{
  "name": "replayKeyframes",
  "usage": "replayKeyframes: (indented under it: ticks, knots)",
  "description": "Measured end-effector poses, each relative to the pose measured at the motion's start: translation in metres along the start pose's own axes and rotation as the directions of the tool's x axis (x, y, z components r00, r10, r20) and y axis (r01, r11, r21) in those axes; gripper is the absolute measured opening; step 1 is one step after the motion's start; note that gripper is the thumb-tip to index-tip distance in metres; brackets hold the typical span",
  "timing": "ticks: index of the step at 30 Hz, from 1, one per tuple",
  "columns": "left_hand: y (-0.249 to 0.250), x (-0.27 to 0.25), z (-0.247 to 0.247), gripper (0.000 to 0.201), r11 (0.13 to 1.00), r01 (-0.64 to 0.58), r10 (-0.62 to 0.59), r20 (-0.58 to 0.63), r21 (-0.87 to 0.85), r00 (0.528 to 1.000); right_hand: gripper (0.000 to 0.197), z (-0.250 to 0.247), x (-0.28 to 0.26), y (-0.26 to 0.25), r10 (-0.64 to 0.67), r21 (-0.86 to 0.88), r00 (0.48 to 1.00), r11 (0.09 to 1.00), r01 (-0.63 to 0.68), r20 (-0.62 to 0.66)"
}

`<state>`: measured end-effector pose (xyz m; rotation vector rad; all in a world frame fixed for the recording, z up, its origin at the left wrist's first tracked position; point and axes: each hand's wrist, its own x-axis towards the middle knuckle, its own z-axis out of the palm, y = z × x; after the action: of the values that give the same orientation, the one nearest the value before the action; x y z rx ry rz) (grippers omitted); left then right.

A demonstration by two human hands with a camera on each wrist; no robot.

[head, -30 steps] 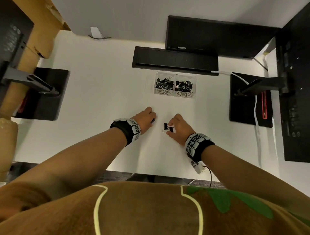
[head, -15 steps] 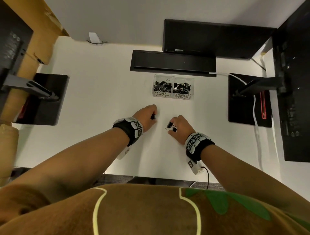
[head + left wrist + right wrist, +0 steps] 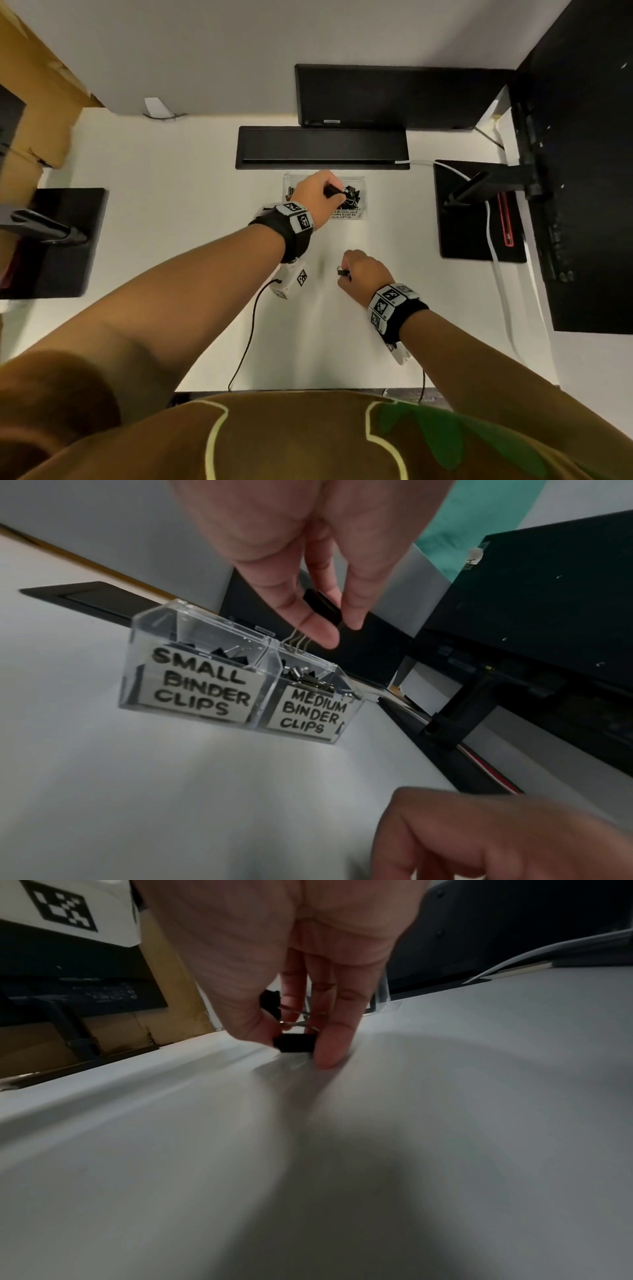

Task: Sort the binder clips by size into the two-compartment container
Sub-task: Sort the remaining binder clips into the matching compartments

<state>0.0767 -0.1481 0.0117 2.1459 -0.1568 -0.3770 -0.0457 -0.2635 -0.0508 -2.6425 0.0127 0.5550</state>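
Nearest the person, the right hand (image 3: pixel 364 274) sits low over the white tabletop (image 3: pixel 191 219), thumb and fingers curled and pinching a small black binder clip (image 3: pixel 294 1042). The clip's body hangs just above or touching the surface; contact cannot be confirmed. A second small dark piece shows behind the thumb — what it is cannot be told. The low hold suggests a clip just picked up and awaiting its turn.

Farther out, the left hand (image 3: pixel 317 197) is extended over the clear two-compartment container (image 3: pixel 240 685). Thumb and forefinger pinch a larger black clip (image 3: pixel 323 607) by its body, wire handles pointing down. This orientation likely lets the clip drop without catching on the rim.

The held clip hangs above the divider region, on the side labelled MEDIUM BINDER CLIPS (image 3: pixel 313 714) — the compartment on the right. The SMALL BINDER CLIPS (image 3: pixel 202 685) compartment lies beside it, on the left. Both already hold clips. The container stands just in front of a black tray (image 3: pixel 322 147).
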Motion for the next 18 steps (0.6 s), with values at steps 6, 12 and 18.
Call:
replayKeyframes:
  ticks: [6, 12, 18]
  knots:
    - [0.004, 0.017, 0.01, 0.012, 0.989, -0.038, 0.03, 0.056, 0.143, 0.998, 0.017, -0.018, 0.003, 0.013, 0.132, 0.199, 0.988, 0.973, -0.115, -0.077]
    - [-0.002, 0.025, 0.014, 0.025, 0.956, -0.094, 0.054, 0.148, 0.276, 0.987, 0.008, -0.055, 0.017, 0.017, 0.331, 0.581, 0.923, 0.797, -0.163, -0.195]
    - [-0.009, 0.028, 0.011, 0.023, 0.951, -0.073, 0.052, 0.078, 0.301, 0.996, 0.012, -0.103, 0.06, 0.004, 0.289, 0.561, 0.893, 0.826, -0.051, -0.344]
